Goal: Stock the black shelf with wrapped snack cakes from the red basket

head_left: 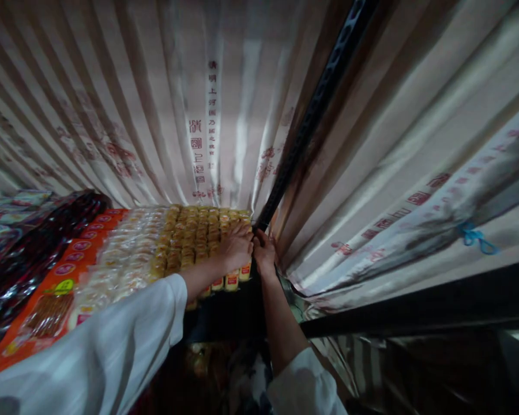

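Observation:
Rows of small yellow-wrapped snack packets point(190, 239) lie on a dark shelf point(225, 323). My left hand point(237, 246) rests over the rightmost rows, its fingers stretched forward and touching the wrappers. Close beside it, my right hand point(264, 253) is at the right end of the rows, by the foot of a dark slotted metal post point(303, 124). The fingers of that hand are bent and close together; what lies between them is hidden. Some packets under the left hand are covered from view.
Left of the yellow packets are clear-wrapped pale packets point(130, 245), orange snack packs point(52, 305) and dark shiny packages point(30, 259). A pleated light curtain point(164, 104) with printed characters hangs behind. Another curtain point(398, 150) with a blue tie point(478, 237) hangs right, above a dark rail point(415, 302).

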The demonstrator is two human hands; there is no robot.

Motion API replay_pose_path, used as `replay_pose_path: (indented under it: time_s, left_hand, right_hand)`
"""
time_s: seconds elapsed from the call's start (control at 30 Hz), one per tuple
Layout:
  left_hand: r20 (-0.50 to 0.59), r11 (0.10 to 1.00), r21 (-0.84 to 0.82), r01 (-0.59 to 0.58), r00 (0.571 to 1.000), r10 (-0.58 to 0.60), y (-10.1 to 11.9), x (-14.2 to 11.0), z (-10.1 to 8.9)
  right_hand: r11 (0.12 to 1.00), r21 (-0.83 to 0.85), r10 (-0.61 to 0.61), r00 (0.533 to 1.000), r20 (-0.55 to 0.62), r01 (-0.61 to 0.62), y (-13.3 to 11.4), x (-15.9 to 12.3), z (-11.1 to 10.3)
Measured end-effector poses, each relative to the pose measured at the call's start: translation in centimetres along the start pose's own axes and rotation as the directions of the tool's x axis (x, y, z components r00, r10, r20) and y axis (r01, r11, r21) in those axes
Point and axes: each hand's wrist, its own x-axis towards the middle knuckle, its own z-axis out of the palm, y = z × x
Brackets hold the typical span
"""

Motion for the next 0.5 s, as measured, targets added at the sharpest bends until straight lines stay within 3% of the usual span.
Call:
replay_pose_path:
  time_s: [0.1, 0.2, 0.27, 0.37, 0.43, 0.5]
  left_hand:
    - [-0.045, 0.987, -0.158, 0.025, 0.998, -0.033, 2.1, -3.2, -1.3]
    - [-0.048, 0.894, -0.423, 0.150, 0.981, -0.187, 4.4, -7.8, -1.7]
    - [0.022, 0.724, -0.645, 0.242, 0.954, -0.300, 5.6, -11.4, -1.5]
    - [0.197, 0.316, -0.882, 0.349, 0.883, -0.426, 6.5, -17.3, -1.2]
    - [0.325, 0.093, -0.910, 0.405, 0.832, -0.449, 6.3, -21.3, -1.4]
    - [0.459, -0.049, -0.872, 0.487, 0.778, -0.430, 5.6, -25.2, -1.8]
  right_hand:
    - [0.996, -0.041, -0.083, 0.992, -0.093, 0.080, -2.2, -2.8, -1.3]
    - [0.992, 0.037, -0.117, 0.989, -0.087, 0.121, -4.1, -7.2, -2.0]
    - [0.991, 0.118, -0.069, 0.998, -0.014, 0.070, -4.9, -10.9, -2.0]
    - [0.994, 0.106, -0.041, 0.997, 0.068, 0.034, -5.0, -16.9, -1.8]
    - [0.997, 0.074, -0.047, 0.991, 0.124, 0.038, -4.4, -20.7, -1.5]
    - [0.999, 0.034, -0.022, 0.973, 0.230, 0.014, -3.5, -24.1, -1.1]
